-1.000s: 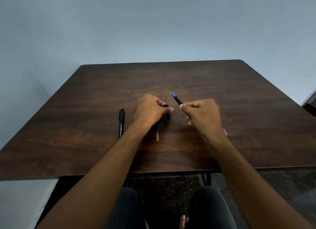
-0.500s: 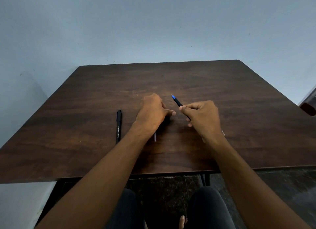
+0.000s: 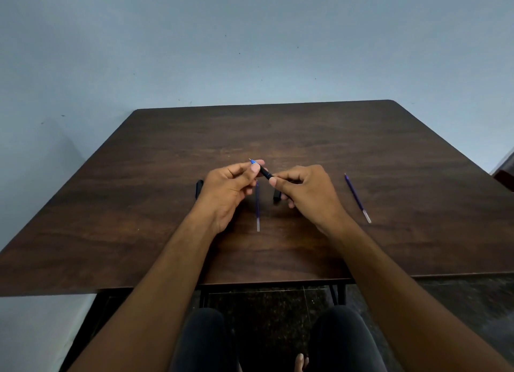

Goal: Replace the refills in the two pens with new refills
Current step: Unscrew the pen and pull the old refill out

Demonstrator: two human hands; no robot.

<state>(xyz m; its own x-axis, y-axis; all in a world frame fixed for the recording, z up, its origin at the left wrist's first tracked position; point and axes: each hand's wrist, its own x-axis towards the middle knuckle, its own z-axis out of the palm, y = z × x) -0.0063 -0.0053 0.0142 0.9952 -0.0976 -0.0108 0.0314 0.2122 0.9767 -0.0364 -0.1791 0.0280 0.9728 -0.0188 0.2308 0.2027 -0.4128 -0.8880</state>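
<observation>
Fingertips (image 3: 254, 168) of left hand (image 3: 225, 189) pinching pen (image 3: 264, 172), right hand (image 3: 304, 189) gripping barrel

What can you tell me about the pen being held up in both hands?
The pen is slim, with a black barrel that looks like plastic and a blue section near its fine tip. Its cap is off. It is held above the table, tilted, tip pointing up and away to the left. The left hand pinches the blue tip end; the right hand grips the barrel, hiding its rear end.
</observation>
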